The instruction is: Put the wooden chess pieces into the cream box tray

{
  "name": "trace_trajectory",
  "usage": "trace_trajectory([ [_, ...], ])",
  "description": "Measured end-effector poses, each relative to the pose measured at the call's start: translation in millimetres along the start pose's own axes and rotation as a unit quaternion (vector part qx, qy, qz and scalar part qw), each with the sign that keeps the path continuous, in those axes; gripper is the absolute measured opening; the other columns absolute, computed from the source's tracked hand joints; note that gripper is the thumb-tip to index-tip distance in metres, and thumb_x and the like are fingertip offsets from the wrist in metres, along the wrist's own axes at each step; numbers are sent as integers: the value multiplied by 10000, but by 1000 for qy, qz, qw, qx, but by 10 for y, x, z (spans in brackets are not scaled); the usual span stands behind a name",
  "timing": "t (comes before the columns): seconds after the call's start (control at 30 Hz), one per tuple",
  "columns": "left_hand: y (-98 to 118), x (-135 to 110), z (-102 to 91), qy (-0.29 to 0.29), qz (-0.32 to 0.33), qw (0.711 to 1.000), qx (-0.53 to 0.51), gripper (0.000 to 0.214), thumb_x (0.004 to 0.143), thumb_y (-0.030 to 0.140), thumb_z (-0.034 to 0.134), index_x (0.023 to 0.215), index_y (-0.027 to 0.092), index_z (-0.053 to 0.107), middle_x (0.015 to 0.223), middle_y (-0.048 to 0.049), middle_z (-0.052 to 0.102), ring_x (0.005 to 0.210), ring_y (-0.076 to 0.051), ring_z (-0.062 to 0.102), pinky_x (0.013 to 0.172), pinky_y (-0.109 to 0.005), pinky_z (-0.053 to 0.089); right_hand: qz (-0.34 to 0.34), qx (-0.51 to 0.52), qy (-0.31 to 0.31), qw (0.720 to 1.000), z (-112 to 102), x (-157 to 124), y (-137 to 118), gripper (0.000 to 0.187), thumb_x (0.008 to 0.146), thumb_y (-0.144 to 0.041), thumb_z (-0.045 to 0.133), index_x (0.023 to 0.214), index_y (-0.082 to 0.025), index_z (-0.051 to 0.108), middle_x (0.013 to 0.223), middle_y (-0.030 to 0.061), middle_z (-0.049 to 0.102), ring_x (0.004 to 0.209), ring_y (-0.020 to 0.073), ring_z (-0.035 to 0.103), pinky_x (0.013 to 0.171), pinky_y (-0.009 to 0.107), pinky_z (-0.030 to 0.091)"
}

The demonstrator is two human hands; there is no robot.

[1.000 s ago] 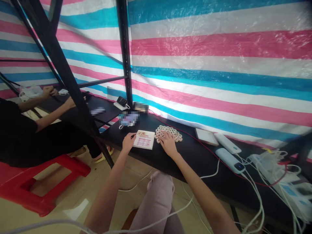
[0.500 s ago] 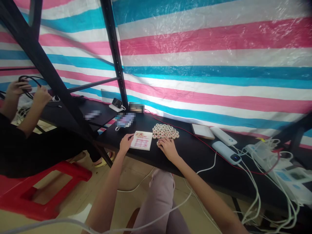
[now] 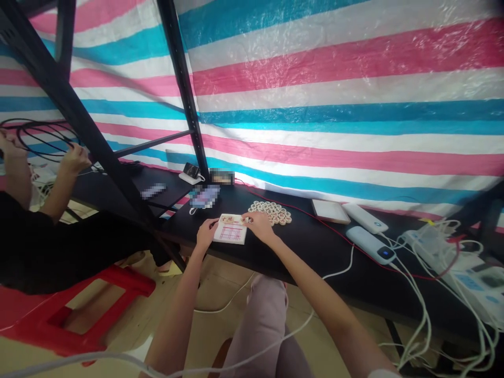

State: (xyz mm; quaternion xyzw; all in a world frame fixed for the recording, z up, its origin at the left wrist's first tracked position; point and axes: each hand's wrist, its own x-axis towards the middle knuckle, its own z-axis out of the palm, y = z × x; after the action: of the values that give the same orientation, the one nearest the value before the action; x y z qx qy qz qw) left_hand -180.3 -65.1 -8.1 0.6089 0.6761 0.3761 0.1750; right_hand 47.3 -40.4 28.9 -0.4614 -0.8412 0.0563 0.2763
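Left hand [image 3: 206,235] pinched the white board [image 3: 230,235] at its edge; whether the curled right hand [image 3: 259,225] gripped anything was unclear.
The round discs [image 3: 282,214] looked light, hard, best taken by their rims.

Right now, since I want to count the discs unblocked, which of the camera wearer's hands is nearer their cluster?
The right hand, beside the disc cluster; the left hand sits farther off, at the left edge of the white pad.

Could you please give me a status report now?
Left hand at left edge of white pad. Right hand over its upper-right corner, grip unclear. Round pieces close by, partly hidden.
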Motion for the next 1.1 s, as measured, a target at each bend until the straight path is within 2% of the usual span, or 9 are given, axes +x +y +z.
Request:
trace_trajectory([
  [0.17,-57,24,-9,-15,14,1000,-15,328,812,334,438,1034,218,650,1062,-34,627,929,-169,581,836,-287,441,-32,-84,-45,995,214,246,-127,180,789,-242,583,961,-237,635,860,31,681,842,179,573,774,299,284],
  [0.3,-91,52,-28,-26,19,999,-11,345,817,367,422,1010,214,663,1072,-37,621,969,-179,581,853,-293,443,-41,-94,-54,993,323,317,-107,77,775,-199,591,790,-219,664,816,23,678,807,173,559,763,315,275],
  [0.47,-87,58,-33,-22,7,1000,-11,348,809,383,434,1021,226,661,1109,-35,614,983,-189,578,864,-294,436,-70,-103,-48,991,330,283,-86,226,832,-136,499,703,-206,670,915,30,663,887,175,510,769,330,271],
  [0.6,-89,70,-29,-26,2,1000,-4,343,805,377,437,1019,231,661,1114,-33,615,985,-192,576,861,-291,433,-84,-79,10,993,216,161,-32,279,861,-119,444,895,-277,671,1093,3,604,938,165,488,783,330,280],
  [0.7,-92,77,-29,-19,6,1000,-1,338,804,375,436,1012,237,664,1097,-28,623,975,-189,582,843,-282,440,-29,-77,73,994,106,2,78,364,845,-72,430,1065,-298,611,1150,16,569,984,173,478,794,329,288],
  [0.77,-93,79,-30,-18,8,1000,-2,337,803,376,436,1006,238,668,1091,-29,627,966,-189,586,832,-278,444,2,-101,85,991,60,-121,166,346,839,-88,448,1070,-291,606,1172,34,555,1021,200,461,813,351,288],
  [0.9,-92,82,-29,-23,3,1000,-5,348,801,389,438,1017,237,665,1105,-30,621,973,-193,583,837,-279,442,-29,-157,45,986,46,-355,269,267,834,-172,505,1080,-234,589,1208,83,528,1077,250,429,859,401,292],
  [1.0,-77,76,-30,-24,3,1000,-8,351,804,387,434,1020,235,664,1104,-28,623,982,-194,577,848,-279,436,-77,-166,12,983,54,-508,252,270,835,-157,506,1094,-197,571,1197,99,530,1083,241,437,860,381,317],
  [1.1,-52,65,-35,-24,3,1000,-2,360,807,387,428,1041,236,655,1104,-27,623,976,-194,576,838,-281,436,-86,-142,-4,986,34,-650,221,261,853,-136,468,1088,-194,565,1148,96,556,1033,221,471,825,357,349],
])
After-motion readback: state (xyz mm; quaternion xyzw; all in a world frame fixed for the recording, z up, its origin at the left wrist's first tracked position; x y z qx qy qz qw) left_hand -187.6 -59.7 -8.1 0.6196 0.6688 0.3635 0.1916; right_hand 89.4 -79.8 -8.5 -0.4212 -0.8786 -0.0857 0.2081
